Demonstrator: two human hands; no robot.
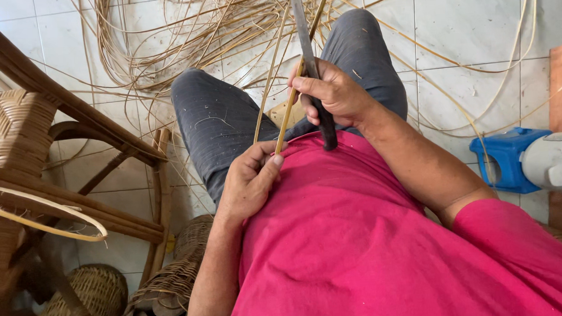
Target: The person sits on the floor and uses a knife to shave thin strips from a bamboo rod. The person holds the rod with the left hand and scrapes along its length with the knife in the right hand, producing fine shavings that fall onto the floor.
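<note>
A bright pink shirt (358, 236) fills the foreground above grey trousers (224, 122) as a seated person works a thin rattan strip (290, 108). The left hand (247, 181) pinches the strip's lower end between thumb and fingers, closed tight on it, just above the lap. The right hand (335, 94) is clenched around the dark handle of a long knife (310, 57), its blade laid against the strip. Loose rattan coils (183, 37) sprawl across the white tiled floor (475, 20). A woven cane chair (38, 160) stands at left; a blue and white machine (530, 158) sits at right.
</note>
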